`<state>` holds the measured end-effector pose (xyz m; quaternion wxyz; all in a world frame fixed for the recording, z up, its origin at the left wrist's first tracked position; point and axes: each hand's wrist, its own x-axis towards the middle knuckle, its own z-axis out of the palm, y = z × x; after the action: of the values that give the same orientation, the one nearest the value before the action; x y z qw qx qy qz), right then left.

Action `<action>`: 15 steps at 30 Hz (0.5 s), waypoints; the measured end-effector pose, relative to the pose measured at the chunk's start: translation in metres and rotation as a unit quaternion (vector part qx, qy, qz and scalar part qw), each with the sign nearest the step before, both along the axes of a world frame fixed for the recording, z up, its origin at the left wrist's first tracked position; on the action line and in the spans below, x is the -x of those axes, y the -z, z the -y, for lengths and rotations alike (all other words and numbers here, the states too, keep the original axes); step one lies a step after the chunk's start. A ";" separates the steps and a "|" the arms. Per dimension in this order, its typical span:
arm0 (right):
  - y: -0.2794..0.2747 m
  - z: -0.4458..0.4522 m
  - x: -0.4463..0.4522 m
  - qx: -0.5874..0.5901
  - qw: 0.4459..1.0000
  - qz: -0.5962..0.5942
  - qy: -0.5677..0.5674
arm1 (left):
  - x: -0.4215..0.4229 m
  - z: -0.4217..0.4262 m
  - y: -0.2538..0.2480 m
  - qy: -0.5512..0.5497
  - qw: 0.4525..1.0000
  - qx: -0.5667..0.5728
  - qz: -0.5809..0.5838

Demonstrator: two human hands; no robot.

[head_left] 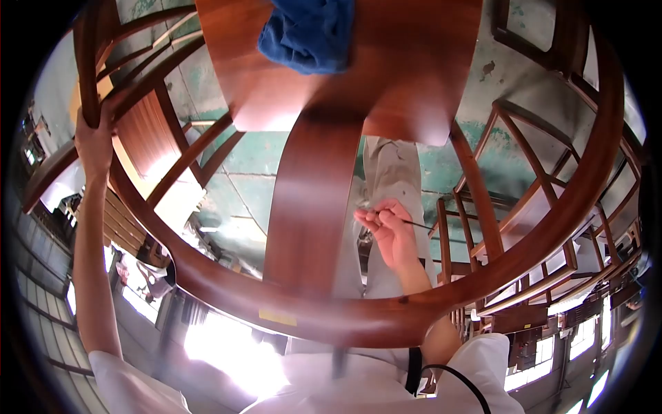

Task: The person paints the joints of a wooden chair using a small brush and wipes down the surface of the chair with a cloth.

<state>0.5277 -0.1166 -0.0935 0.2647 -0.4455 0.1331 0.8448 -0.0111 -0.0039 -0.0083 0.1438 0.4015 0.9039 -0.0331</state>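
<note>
A glossy reddish-brown wooden chair fills the middle, with its curved top rail (372,321), broad back slat (310,200) and seat (407,62) in view. My right hand (392,234) reaches under the rail, to the right of the slat. Its fingertips pinch a thin dark stick (417,224) that points right; the stick's tip is too fine to make out. At the upper left, my left hand (94,141) is closed around a dark wooden bar of chair frame (87,83). Some of its fingers are hidden behind the wood. A crumpled blue cloth (310,34) lies on the seat.
More wooden chair frames (531,152) crowd the right side. A flat wooden panel (148,138) stands at the left. Worn grey-green floor (248,169) shows between the chair parts. A small yellow label (277,317) sits on the curved rail.
</note>
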 end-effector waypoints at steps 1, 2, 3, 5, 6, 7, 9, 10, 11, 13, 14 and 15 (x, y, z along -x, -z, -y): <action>-0.011 0.008 -0.003 0.006 1.000 -0.017 -0.007 | -0.001 -0.001 0.001 0.009 1.000 -0.010 0.002; -0.021 0.014 -0.007 0.012 0.999 -0.034 -0.015 | -0.001 -0.001 0.002 0.014 1.000 -0.010 -0.001; -0.031 0.020 -0.010 0.017 0.998 -0.052 -0.022 | -0.003 0.000 0.001 0.019 1.000 -0.010 -0.005; -0.052 0.021 -0.014 0.021 0.997 -0.047 -0.058 | -0.005 -0.002 0.000 0.024 0.998 0.015 -0.050; -0.064 0.017 -0.012 0.025 0.997 -0.039 -0.069 | -0.006 -0.002 0.001 0.024 0.999 0.003 -0.043; -0.071 0.017 -0.012 0.028 0.996 -0.032 -0.081 | -0.006 -0.002 0.002 0.025 0.999 -0.010 -0.036; -0.078 0.024 -0.018 0.024 0.994 -0.023 -0.101 | 0.009 0.003 0.005 0.031 0.999 0.003 -0.035; -0.078 0.029 -0.020 0.012 0.994 -0.025 -0.106 | 0.014 0.005 0.006 0.035 0.999 0.009 -0.034; -0.080 0.032 -0.020 0.001 0.994 -0.027 -0.110 | 0.017 0.007 0.007 0.046 0.999 -0.004 -0.026; -0.084 0.037 -0.021 -0.009 0.994 -0.025 -0.105 | 0.018 0.007 0.008 0.067 0.997 -0.031 -0.011; -0.085 0.040 -0.021 -0.015 0.994 -0.023 -0.102 | 0.027 0.009 0.011 0.074 0.997 -0.033 -0.009; -0.083 0.044 -0.024 -0.023 0.994 -0.051 -0.089 | 0.032 0.010 0.012 0.082 0.996 -0.030 -0.007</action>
<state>0.5512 -0.1608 -0.0107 0.1913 -0.4058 0.0867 0.8895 -0.0436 -0.0134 -0.0204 0.1219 0.4781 0.8696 -0.0205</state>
